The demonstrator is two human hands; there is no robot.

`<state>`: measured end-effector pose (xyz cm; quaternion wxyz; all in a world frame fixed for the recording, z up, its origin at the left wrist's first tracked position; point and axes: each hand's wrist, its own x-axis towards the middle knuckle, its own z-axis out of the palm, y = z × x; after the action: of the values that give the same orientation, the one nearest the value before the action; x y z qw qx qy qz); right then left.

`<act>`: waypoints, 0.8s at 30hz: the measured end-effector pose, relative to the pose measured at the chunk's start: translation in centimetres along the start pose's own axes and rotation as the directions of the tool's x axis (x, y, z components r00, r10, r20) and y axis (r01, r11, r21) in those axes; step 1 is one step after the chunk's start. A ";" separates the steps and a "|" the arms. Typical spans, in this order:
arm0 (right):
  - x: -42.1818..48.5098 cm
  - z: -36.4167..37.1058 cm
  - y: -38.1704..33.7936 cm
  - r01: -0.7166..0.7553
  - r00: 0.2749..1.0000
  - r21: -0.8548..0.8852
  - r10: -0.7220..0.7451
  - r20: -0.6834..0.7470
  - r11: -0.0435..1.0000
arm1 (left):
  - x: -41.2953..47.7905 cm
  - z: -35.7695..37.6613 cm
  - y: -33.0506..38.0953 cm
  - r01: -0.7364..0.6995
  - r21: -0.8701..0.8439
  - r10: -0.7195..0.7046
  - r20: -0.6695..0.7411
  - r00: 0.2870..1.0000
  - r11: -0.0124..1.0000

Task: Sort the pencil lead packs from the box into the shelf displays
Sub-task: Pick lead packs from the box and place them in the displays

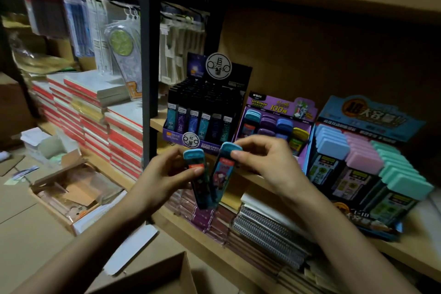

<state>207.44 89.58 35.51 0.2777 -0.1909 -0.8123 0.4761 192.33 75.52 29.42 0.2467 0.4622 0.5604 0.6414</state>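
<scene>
Both forearms reach up from the lower edge of the view and meet in front of the purple display [274, 124], just below its front wall. The left hand [167, 176] holds one lead pack [199, 184], its fingers [195, 170] curled round it with the thumb pressed across the front near the top. The right hand [269, 162] pinches a second lead pack [223, 174] at its blue cap, with its fingers [241, 155] bent over the top. Both packs stand roughly upright with their caps up. Their long axes lean apart at the top and their lower ends nearly meet. The purple display sits on a wooden shelf [156, 123], with a black display [205, 112] of dark tubes to its left and a blue display [365, 167] of pastel-capped packs to its right. Below it lie spiral notebooks [269, 229]. Further left of it rise stacks of red-edged books [114, 131], and well below it shows the corner of a cardboard box [155, 274]. The room is dim.
</scene>
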 end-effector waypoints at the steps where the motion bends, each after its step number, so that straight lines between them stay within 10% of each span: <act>1: 0.5 -0.9 -0.2 0.009 0.999 0.022 -0.007 -0.053 1.000 | 0.6 -0.2 0.2 -0.009 -0.004 0.009 -0.014 1.000 1.000; 7: 4.7 -5.2 -1.8 0.066 0.934 -0.013 -0.067 -0.351 0.998 | 4.9 -0.9 0.9 -0.046 0.040 0.048 -0.052 0.998 0.998; 24: 8.4 -5.3 1.8 0.050 0.923 -0.373 -0.186 -0.337 0.926 | 13.1 3.5 3.5 -0.120 -0.006 0.120 0.043 0.992 0.993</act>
<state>204.37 98.78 38.29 0.4133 -0.2734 -0.8292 0.2585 190.12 87.28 36.66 0.2207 0.5083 0.5251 0.6459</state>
